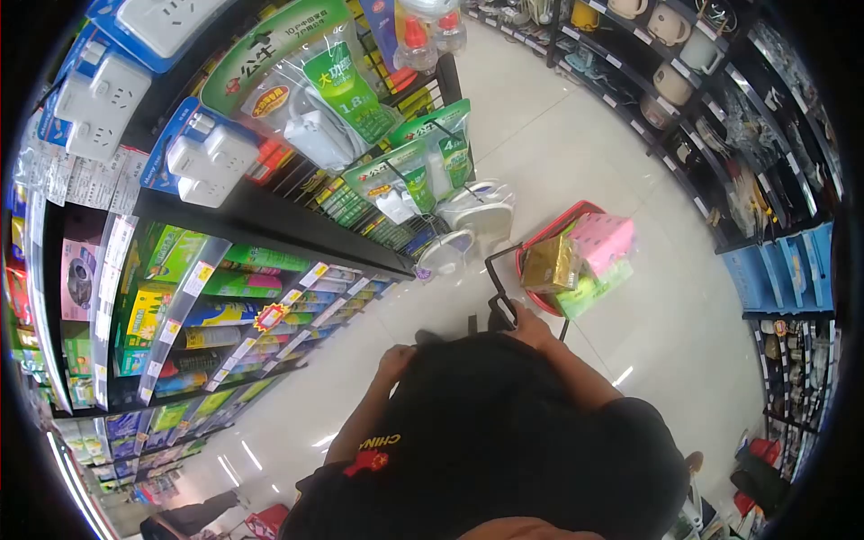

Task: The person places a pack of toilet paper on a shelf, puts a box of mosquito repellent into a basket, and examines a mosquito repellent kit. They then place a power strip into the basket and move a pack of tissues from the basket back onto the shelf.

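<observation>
My right hand [533, 326] is closed round the black handle [500, 286] of a red shopping basket [560, 219] on the floor, ahead and to the right. In the basket are a gold box [551, 265], a pink patterned package [605, 241] and a light green package [594, 290]. These stick up above the rim and hide most of the basket. My left hand [393, 364] hangs beside my body with its fingers curled in, and nothing shows in it. The black shirt [504, 432] covers the lower middle of the view.
Shelves of cans and boxes [225, 310] line the left, with hanging power socket packs [337, 99] above. Clear-lidded items [477, 216] hang at the shelf end. Mugs [668, 25] and blue packs [781, 274] fill the right shelves. Another person's legs [193, 515] appear at lower left.
</observation>
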The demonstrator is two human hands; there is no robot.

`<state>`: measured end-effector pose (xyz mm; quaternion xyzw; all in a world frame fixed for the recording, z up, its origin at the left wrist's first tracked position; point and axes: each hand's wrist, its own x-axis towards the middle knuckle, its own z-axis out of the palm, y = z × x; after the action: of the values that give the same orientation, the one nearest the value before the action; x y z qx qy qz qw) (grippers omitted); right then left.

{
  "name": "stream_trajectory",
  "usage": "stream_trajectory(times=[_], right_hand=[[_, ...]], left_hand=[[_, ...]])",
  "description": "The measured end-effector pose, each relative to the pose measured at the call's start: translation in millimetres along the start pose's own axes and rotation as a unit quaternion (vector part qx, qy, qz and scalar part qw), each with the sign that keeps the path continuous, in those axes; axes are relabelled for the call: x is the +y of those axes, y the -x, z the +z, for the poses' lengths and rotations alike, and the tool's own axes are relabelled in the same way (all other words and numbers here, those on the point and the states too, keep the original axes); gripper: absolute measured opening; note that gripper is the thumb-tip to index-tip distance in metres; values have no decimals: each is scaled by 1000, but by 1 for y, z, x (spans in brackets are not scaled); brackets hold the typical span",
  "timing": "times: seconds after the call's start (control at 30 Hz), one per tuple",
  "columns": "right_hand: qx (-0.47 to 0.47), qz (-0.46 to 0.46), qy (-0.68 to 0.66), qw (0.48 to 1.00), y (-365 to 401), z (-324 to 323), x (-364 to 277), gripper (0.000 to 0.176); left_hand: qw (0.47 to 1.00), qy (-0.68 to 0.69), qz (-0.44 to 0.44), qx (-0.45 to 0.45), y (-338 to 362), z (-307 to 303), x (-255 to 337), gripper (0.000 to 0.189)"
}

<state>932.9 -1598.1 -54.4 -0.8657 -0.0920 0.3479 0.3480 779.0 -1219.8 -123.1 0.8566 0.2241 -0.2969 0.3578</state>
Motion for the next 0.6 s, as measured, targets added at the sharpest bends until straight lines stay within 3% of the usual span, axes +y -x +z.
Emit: stream_trajectory(times=[0.2, 0.3, 0.4, 0.5, 0.6], right_hand=[[-19, 4, -15, 1000, -6, -8, 3, 98], [-33, -11, -15, 999, -9, -13, 2, 101], [-6, -47, 0, 999, -9, -21, -3, 98], [44, -69, 2, 997, -24, -29, -4, 92], [95, -84, 10, 992, -52, -65, -34, 79]], left_hand=[[999, -1, -4, 37, 22, 4, 2, 45], [996, -44, 77, 18, -5, 19, -47, 45], [994, 86, -59, 32, 12, 9, -8, 45], [992, 113, -54, 18, 16, 5, 9, 46], [999, 40, -16, 31, 12, 11, 8, 48]])
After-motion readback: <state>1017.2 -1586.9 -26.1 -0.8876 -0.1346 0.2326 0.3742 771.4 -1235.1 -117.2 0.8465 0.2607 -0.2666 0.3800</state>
